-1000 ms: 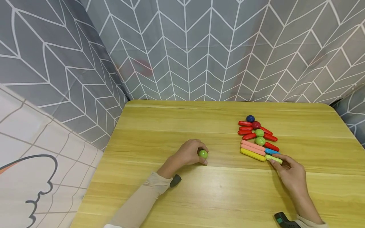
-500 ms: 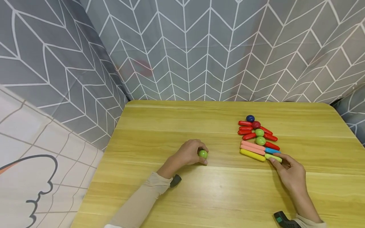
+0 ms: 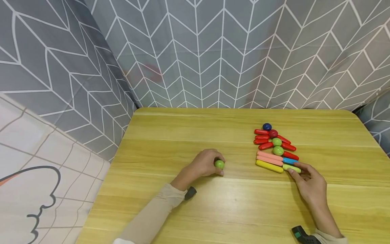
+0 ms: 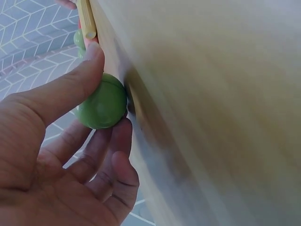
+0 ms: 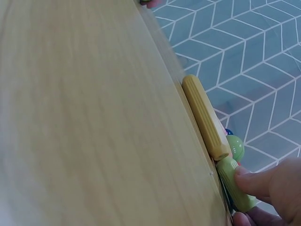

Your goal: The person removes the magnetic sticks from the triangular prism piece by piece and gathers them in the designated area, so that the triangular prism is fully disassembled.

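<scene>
My left hand (image 3: 203, 164) pinches a glossy green ball (image 3: 219, 164) between thumb and fingertips, close to the tabletop. In the left wrist view the thumb lies along the top of the ball (image 4: 106, 106). Over to the right, my right hand (image 3: 313, 187) pinches a short light green stick (image 3: 291, 168). One end of that stick meets a longer yellow stick (image 3: 269, 166), as the right wrist view also shows with the ridged yellow stick (image 5: 204, 115). Just behind lie two pink sticks (image 3: 269, 156) and a blue stick (image 3: 290, 161), partly covered by my right fingers.
Farther back on the wooden table (image 3: 182, 128) are several short red sticks (image 3: 266, 146), two green balls (image 3: 278, 150), a dark red ball (image 3: 273, 134) and a dark blue ball (image 3: 266, 126). A patterned grey curtain (image 3: 210, 57) hangs behind the table's far edge.
My left hand has shifted slightly right with the green ball. The light green stick has been nudged slightly left against the yellow one; my right hand has barely moved.
</scene>
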Tool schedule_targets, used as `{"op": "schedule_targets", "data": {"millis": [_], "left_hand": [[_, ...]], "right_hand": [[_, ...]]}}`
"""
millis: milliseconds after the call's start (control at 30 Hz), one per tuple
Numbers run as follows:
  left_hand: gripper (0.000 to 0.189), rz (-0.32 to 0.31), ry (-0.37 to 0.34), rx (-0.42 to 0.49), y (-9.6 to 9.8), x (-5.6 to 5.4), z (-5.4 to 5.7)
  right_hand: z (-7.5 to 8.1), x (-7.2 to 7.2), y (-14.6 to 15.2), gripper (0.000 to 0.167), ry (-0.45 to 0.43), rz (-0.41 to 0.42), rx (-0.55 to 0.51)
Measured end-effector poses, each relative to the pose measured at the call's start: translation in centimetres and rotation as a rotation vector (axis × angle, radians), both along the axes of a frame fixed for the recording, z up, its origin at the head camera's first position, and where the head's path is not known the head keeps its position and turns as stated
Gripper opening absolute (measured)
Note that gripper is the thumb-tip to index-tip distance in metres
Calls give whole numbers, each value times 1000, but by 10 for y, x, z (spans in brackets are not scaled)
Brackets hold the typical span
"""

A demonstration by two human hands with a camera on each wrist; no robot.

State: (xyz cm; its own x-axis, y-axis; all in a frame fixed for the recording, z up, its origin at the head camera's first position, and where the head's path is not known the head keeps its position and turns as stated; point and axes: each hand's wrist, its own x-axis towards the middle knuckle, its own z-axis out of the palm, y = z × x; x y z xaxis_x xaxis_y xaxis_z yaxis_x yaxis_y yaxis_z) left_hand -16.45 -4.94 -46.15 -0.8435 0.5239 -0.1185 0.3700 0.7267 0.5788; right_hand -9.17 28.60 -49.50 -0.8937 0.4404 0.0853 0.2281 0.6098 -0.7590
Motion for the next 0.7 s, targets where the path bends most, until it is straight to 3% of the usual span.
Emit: {"op": "schedule_targets", "data": {"millis": [367,700], "left_hand": [[39,7,55,-16,26,-5,-3],[38,26,98,-3,57,-17,3]], "right_hand": [[-1,2,0,31,16,-9,-26],[-2,2,-1,30,40,24,-28]]}}
